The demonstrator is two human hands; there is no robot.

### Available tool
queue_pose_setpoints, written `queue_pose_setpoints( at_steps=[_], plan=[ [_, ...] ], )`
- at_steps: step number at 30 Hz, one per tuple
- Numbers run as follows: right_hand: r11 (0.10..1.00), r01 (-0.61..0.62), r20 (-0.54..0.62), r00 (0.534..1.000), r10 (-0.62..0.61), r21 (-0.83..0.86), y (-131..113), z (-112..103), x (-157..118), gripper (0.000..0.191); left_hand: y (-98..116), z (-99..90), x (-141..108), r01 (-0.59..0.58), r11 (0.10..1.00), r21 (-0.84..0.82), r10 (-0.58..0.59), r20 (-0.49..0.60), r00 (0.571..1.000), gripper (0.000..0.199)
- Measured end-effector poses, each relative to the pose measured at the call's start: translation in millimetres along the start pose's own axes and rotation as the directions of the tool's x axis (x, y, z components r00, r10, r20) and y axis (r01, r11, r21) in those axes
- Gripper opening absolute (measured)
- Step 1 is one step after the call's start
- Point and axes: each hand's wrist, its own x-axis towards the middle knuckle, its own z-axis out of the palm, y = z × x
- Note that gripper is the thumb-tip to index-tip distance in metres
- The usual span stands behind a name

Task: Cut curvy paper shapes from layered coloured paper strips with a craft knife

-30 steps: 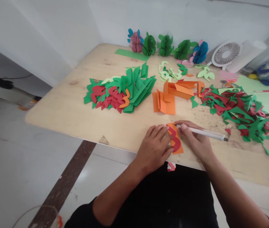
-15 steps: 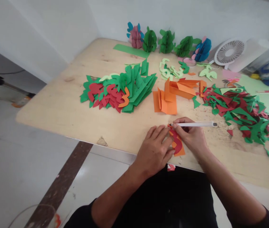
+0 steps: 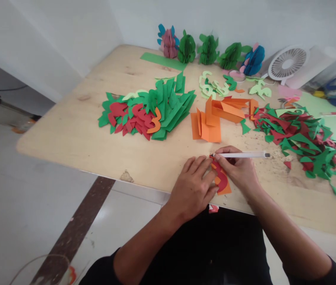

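Note:
A red curved paper cutout (image 3: 223,183) lies on top of an orange paper piece (image 3: 227,190) near the table's front edge. My left hand (image 3: 194,186) lies over their left side, fingers spread and pressing them to the table. In my right hand (image 3: 239,168) a white pen (image 3: 246,154) is pinched, its tip at the upper end of the red cutout, close to my left fingertips. Just beyond both hands stand folded orange papers (image 3: 208,128).
Green folded papers (image 3: 175,109) and red cutouts (image 3: 138,120) are piled left of centre. Paper scraps (image 3: 304,138) spread on the right. Along the back are green paper figures (image 3: 208,50) and a white fan (image 3: 288,64). The table's front edge runs beneath my forearms.
The view has shifted very slightly. Both hands keep nearly the same place, and the pen has moved a tiny bit at the paper's upper end.

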Motion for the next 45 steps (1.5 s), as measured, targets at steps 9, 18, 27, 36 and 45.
queue_pose_setpoints(
  at_steps=[9, 18, 27, 36, 45],
  plan=[
    [1.000, 0.013, 0.009, 1.000, -0.014, 0.021, 3.2, 1.0, 0.0, 0.020, -0.5, 0.1, -0.3, 0.005, 1.000, 0.012, -0.005, 0.009, 1.000, 0.027],
    [1.000, 0.004, 0.007, 1.000, -0.005, 0.024, 8.4, 0.5, -1.8, 0.023, -0.7, 0.3, 0.3, 0.006, 1.000, 0.007, -0.006, 0.020, 1.000, 0.028],
    [1.000, 0.005, -0.004, 1.000, -0.005, 0.027, 5.7, 0.5, -2.0, 0.020, -0.8, 0.2, -0.2, 0.007, 1.000, -0.008, -0.007, 0.020, 1.000, 0.027],
    [1.000, 0.015, 0.008, 1.000, -0.016, 0.018, 5.1, 1.5, -1.3, 0.020, -0.6, -0.7, 0.4, 0.002, 1.000, -0.002, -0.001, 0.018, 1.000, 0.029],
    [0.999, 0.011, -0.006, 1.000, -0.011, -0.040, 5.8, -1.2, -5.5, 0.021, -0.8, 0.1, -0.1, 0.007, 1.000, -0.011, -0.007, 0.018, 1.000, 0.028]
  ],
)
